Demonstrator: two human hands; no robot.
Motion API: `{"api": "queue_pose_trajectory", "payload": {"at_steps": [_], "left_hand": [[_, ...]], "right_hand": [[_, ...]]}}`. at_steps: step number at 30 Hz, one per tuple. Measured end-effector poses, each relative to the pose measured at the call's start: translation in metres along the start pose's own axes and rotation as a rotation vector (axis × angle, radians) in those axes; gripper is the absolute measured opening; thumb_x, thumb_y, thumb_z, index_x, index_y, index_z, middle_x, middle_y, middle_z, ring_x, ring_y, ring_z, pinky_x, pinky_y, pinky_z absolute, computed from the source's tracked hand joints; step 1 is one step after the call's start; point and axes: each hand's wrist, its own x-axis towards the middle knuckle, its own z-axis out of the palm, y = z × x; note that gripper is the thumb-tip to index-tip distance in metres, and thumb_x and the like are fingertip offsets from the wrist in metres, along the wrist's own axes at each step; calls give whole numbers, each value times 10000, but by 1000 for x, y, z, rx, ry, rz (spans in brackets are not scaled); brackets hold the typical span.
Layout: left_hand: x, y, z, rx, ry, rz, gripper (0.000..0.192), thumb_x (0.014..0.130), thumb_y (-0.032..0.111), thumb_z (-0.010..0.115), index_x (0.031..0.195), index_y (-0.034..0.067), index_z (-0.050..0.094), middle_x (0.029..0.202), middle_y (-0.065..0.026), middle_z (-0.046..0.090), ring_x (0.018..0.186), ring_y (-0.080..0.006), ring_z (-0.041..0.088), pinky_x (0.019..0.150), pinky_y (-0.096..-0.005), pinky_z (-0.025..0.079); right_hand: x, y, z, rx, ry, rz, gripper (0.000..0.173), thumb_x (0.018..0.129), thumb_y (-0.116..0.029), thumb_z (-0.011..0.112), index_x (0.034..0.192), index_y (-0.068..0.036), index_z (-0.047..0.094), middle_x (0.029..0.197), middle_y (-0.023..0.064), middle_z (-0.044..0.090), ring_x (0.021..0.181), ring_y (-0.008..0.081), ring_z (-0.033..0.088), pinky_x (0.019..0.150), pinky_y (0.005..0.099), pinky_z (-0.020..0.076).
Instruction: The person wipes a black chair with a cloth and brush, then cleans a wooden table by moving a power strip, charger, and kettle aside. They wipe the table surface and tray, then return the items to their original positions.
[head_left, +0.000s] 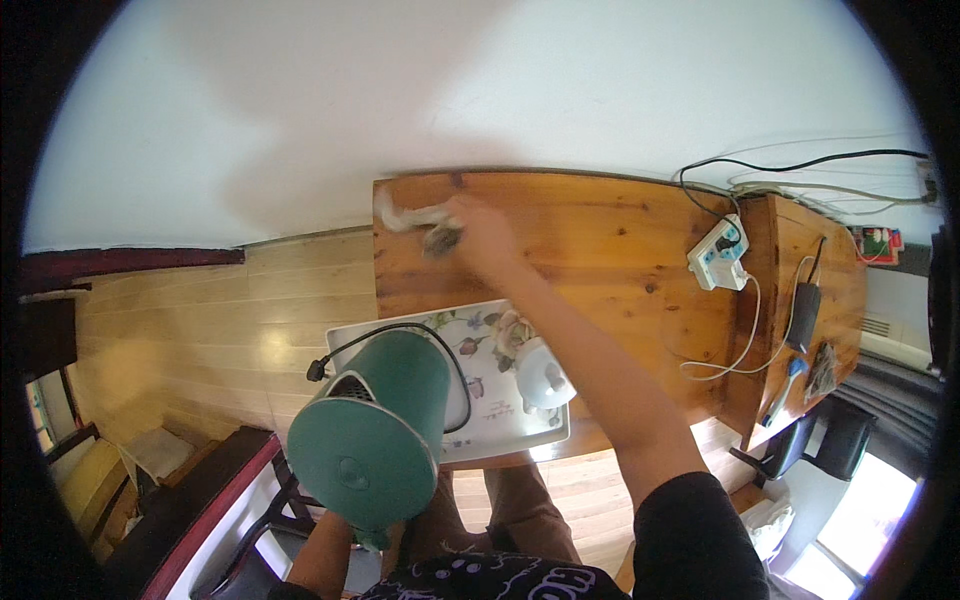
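Observation:
My right hand (480, 236) is on a crumpled cloth (441, 238), blurred, near the far left corner of the wooden table (585, 232). A green electric kettle (367, 435) stands upright or slightly tilted at the lower left, partly over a white floral tray (480, 442); whether it rests on the tray I cannot tell. My left forearm reaches under the kettle's handle, and the fingers are hidden behind it. The kettle's black cord and plug (318, 369) lie across the tray's left side. A white teapot or lidded pot (544, 375) sits on the tray's right.
A white power strip (718, 253) with plugs and cables lies at the table's right. Beyond it, a wooden cabinet top (840, 300) carries a black power adapter (803, 316), a blue-headed brush (787, 386) and a grey rag (823, 371). Chairs stand at the lower left and right.

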Motion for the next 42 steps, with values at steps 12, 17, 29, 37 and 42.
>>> {"api": "queue_pose_trajectory", "payload": {"at_steps": [12, 17, 29, 37, 42], "left_hand": [[25, -76, -56, -142, 129, 10, 317, 885, 220, 470, 1153, 52, 467, 846, -58, 581, 754, -199, 589, 547, -288, 475], [18, -62, -49, 712, 213, 270, 340, 904, 271, 424, 1146, 39, 477, 692, -80, 582, 634, -183, 591, 492, -329, 447], [2, 3, 3, 247, 73, 180, 327, 885, 259, 446, 1106, 22, 487, 744, -82, 614, 655, -227, 584, 612, -347, 486], [3, 4, -1, 197, 74, 114, 305, 878, 238, 460, 1085, 17, 491, 763, -83, 608, 672, -222, 575, 622, -337, 480], [-3, 5, 3, 211, 79, 101, 291, 873, 224, 468, 1072, 13, 493, 775, -83, 604, 682, -218, 570, 628, -330, 476]], "right_hand": [[24, 124, -38, -729, 94, 729, 328, 770, -118, 516, 1091, -51, 539, 1255, 148, 425, 1035, 361, 487, 885, 406, 400], [24, 24, 19, -348, 167, -148, 247, 661, -92, 563, 892, -54, 641, 1061, 160, 569, 998, 322, 513, 886, 406, 391], [49, -31, 66, -232, -372, -775, 275, 695, -75, 519, 959, -32, 585, 1026, 117, 568, 1000, 304, 500, 891, 372, 393], [-2, 159, -60, -452, 158, -370, 352, 785, -56, 432, 1128, -31, 506, 1156, 137, 499, 1072, 299, 453, 938, 382, 360], [-80, 236, -126, -701, 347, 284, 371, 738, 19, 465, 1097, -33, 541, 1162, 104, 511, 1018, 299, 466, 888, 383, 396]]}}
